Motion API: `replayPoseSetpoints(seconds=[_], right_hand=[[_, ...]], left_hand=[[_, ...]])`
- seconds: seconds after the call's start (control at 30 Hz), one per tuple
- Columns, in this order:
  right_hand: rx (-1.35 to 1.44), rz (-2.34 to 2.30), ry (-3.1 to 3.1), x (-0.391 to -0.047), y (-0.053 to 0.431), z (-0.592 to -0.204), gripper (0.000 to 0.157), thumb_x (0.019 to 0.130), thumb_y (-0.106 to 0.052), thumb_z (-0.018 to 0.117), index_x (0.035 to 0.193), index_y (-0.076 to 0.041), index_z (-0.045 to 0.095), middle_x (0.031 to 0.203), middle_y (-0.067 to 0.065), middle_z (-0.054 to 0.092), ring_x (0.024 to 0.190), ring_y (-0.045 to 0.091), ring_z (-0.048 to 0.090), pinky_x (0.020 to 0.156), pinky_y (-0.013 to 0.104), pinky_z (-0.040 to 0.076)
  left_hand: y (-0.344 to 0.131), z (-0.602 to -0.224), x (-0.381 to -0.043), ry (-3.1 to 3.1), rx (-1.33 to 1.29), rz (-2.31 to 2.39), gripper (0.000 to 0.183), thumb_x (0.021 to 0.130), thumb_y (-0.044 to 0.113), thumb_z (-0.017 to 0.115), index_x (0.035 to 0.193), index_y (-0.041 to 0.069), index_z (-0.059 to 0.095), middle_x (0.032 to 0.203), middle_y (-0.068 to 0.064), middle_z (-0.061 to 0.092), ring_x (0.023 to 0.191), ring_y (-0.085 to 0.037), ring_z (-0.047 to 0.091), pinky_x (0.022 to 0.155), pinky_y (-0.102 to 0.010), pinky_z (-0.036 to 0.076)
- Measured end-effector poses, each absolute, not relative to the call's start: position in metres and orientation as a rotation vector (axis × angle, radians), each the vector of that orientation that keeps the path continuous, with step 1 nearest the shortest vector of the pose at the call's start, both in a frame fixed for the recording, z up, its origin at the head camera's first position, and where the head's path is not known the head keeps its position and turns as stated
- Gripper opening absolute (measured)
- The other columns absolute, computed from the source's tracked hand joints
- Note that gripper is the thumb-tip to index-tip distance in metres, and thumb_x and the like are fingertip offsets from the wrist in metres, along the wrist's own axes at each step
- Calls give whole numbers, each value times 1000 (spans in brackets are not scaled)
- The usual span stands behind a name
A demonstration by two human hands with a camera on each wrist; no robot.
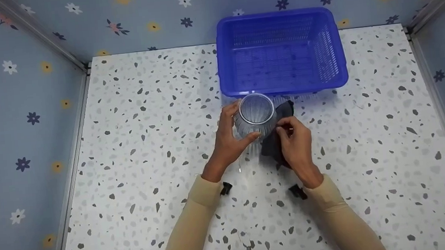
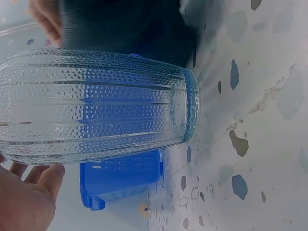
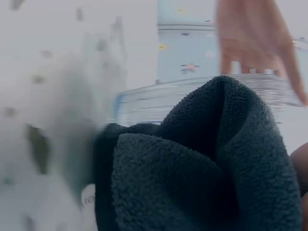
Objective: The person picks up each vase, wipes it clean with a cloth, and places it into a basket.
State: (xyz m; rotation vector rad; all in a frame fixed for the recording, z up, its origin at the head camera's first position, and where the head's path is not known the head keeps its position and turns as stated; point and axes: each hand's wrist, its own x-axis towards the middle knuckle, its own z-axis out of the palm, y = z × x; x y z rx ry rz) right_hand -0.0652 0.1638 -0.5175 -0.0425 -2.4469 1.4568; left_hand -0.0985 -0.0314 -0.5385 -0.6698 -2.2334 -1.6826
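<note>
A clear ribbed glass jar [image 1: 258,126] stands about upright, its round mouth facing up. My left hand [image 1: 227,140] holds it from the left, thumb across the near side and fingers round the far side. In the left wrist view, the jar's dotted, ribbed wall [image 2: 120,106] fills much of the picture, its base close to the tabletop. My right hand [image 1: 297,140] pinches a dark grey cloth [image 1: 273,146] at the jar's right side. Up close in the right wrist view, the cloth [image 3: 173,178] looks fluffy and folded, covering part of the glass.
A blue plastic basket [image 1: 284,89] with slotted walls stands just behind the jar, against the flowered back panel [image 1: 156,10]. The speckled white tabletop [image 1: 149,167] spreads out on both sides, bordered by flowered side panels. Small black pieces [image 1: 298,192] show beside both wrists.
</note>
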Motion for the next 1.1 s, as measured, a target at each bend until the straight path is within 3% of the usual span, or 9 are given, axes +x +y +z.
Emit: replayPoseSetpoints(seconds=[0.1,0.3,0.53,0.67,0.9,1.1], right_hand=[[-19,1461,-2395,-64,163,-504,8,96,13,67,101,7,69,98,20,72,95,30,71,80,25,56],[20,1382,-2388,-64,159,-478,8,96,11,69,102,7,69,99,20,72,93,30,71,79,39,59],[78,1351,-2399,-65,152,-458,7,94,10,71,100,7,71,98,20,73,89,32,75,79,45,63],[77,1334,-2398,-65,152,-457,7,93,10,73,98,6,72,97,18,74,86,30,75,77,41,63],[131,1311,-2375,-66,157,-464,6,92,10,74,97,6,73,95,17,73,84,29,73,75,27,60],[130,1342,-2384,-65,164,-476,6,90,12,74,95,8,72,93,19,73,86,30,73,76,21,59]], left_hand=[[-32,-539,-100,-2215,-682,-1679,85,94,50,79,149,-3,41,154,-23,44,146,-34,44,117,-41,45],[-32,-538,-101,-2206,-673,-1697,88,94,56,76,150,-3,42,154,-22,44,145,-33,44,117,-42,45],[-33,-538,-99,-2221,-637,-1736,83,88,28,89,150,-1,42,155,-21,44,145,-31,44,114,-40,48],[-33,-538,-98,-2218,-635,-1743,83,83,14,91,149,0,43,155,-21,44,145,-34,44,116,-40,46],[-32,-537,-98,-2217,-632,-1737,83,83,10,90,150,-1,43,156,-21,44,146,-35,42,117,-40,45],[-31,-537,-98,-2179,-647,-1798,85,81,7,91,150,-5,43,156,-23,43,147,-38,41,118,-48,43]])
